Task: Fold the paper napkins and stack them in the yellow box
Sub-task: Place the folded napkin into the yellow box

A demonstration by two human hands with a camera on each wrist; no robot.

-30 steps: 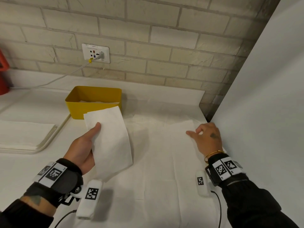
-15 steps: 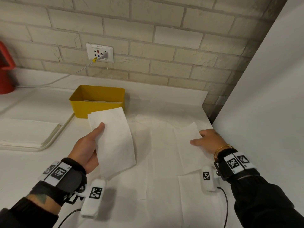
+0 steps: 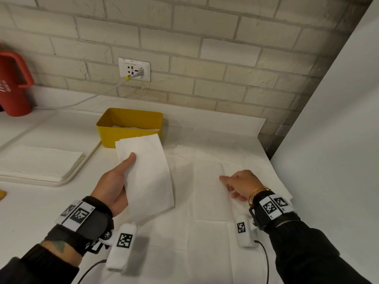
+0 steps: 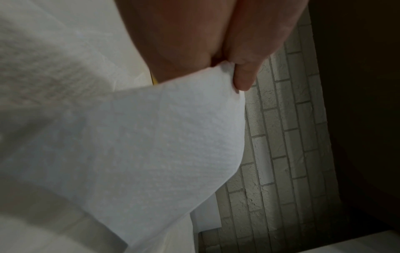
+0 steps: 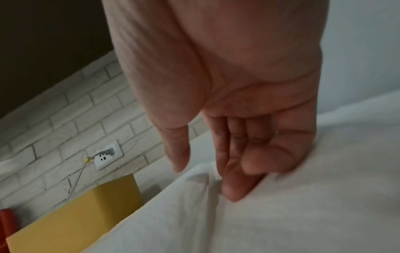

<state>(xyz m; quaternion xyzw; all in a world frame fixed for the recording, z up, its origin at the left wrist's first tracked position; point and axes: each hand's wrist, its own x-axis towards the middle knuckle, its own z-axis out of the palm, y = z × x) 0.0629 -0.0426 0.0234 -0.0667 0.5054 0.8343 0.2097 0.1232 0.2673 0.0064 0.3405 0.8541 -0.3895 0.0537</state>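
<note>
Hands: right [image 3: 242, 186] slid nearer over spread napkins [image 3: 209, 201].

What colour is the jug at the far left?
Red jug, clearest in the head view.

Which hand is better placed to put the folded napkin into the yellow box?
Left. The left hand already grips the folded white paper napkin just in front of the yellow plastic box; the right hand rests on flat napkins farther away.

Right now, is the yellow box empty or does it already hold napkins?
Not empty. In the head view, pale paper shows inside the yellow plastic box just above its front wall; how many napkins cannot be told.
</note>
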